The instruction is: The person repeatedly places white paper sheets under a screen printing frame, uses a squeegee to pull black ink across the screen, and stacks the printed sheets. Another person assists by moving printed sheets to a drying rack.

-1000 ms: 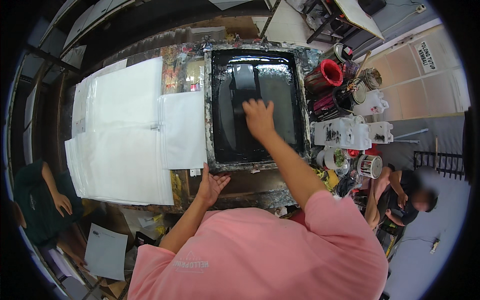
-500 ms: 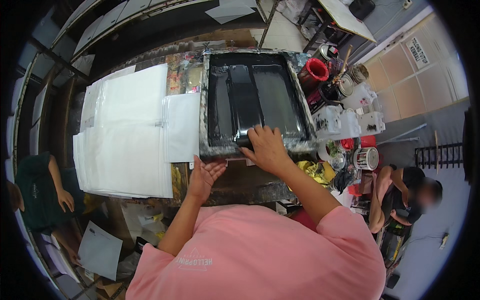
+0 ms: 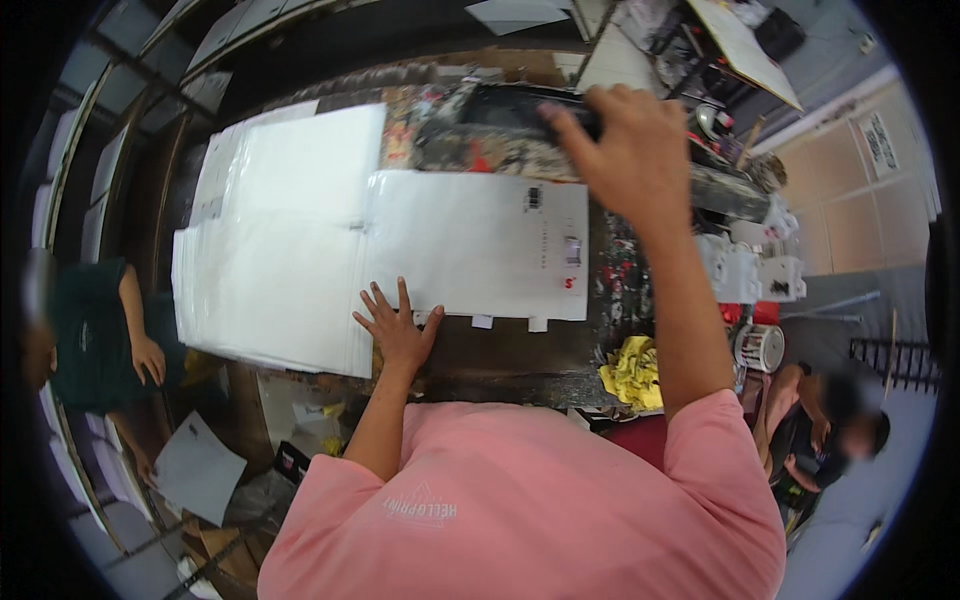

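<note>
A printing screen (image 3: pixel 535 150) with a paint-stained frame is tilted up at the far side of the table, its near edge raised. My right hand (image 3: pixel 640 150) is up at that edge, its fingers closed around a black squeegee (image 3: pixel 588 112); part of the grip is hidden behind the hand. In front of the screen lies a flat white plastic bag (image 3: pixel 460 245), with a barcode and small dark and red print toward its right side. My left hand (image 3: pixel 403 335) rests with spread fingers by the bag's near left corner, holding nothing.
A stack of white bags (image 3: pixel 280 230) covers the table's left part. To the right are a crumpled yellow cloth (image 3: pixel 632 372), a paint tub (image 3: pixel 760 347) and white plastic containers (image 3: pixel 735 272). One person (image 3: pixel 95 330) is at the left, another (image 3: pixel 835 420) at the right.
The screen has swung up from flat, uncovering the white bag. My right hand has moved up and away with the squeegee. My left hand has turned palm down, fingers spread.
</note>
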A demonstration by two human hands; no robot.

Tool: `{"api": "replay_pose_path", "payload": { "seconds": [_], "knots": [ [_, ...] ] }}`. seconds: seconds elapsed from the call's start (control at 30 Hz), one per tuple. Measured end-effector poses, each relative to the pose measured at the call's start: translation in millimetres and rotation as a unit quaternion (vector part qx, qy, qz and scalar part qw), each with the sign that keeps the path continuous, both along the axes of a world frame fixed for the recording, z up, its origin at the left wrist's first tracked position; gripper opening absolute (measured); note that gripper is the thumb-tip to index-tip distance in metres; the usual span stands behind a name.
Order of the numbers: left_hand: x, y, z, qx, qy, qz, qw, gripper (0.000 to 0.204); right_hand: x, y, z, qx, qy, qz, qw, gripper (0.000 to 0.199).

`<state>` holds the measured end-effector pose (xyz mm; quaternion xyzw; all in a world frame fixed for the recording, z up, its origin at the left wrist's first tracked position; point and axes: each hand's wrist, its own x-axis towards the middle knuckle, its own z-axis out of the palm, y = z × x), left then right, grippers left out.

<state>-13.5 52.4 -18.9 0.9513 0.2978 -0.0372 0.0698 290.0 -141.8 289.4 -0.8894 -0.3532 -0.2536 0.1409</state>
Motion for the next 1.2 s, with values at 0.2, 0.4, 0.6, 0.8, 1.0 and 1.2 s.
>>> {"api": "replay_pose_path", "payload": {
  "seconds": [0.2, 0.4, 0.6, 0.8, 1.0, 1.2],
  "knots": [
    [-4.6, -1.9, -7.1, -0.023, 0.047, 0.018, 0.998, 0.114, 16.1, 4.1, 10.0, 0.029, -0.004, 0.009, 1.000, 0.054],
    [7.1, -12.1, 7.7, 0.006, -0.123, -0.016, 0.992, 0.104, 1.2, 2.5, -2.5, 0.037, -0.020, 0.021, 0.999, 0.055],
    [57.1, 13.7, 62.6, -0.042, -0.225, 0.089, 0.969, 0.082, -4.4, -1.2, -12.5, 0.024, -0.034, 0.021, 0.999, 0.059],
    [-42.6, 105.7, 37.0, 0.068, -0.229, 0.152, 0.959, 0.073, -18.5, -7.2, -28.2, 0.031, -0.029, 0.019, 0.999, 0.060],
    [-74.7, 163.3, 18.3, 0.145, -0.290, 0.232, 0.917, 0.076, -12.1, -10.0, -26.6, 0.053, -0.059, 0.026, 0.997, 0.060],
    [70.0, -85.6, -12.4, -0.084, -0.160, -0.288, 0.940, 0.053, 5.5, 0.4, -12.0, 0.040, -0.055, 0.028, 0.997, 0.060]
  ]
}}
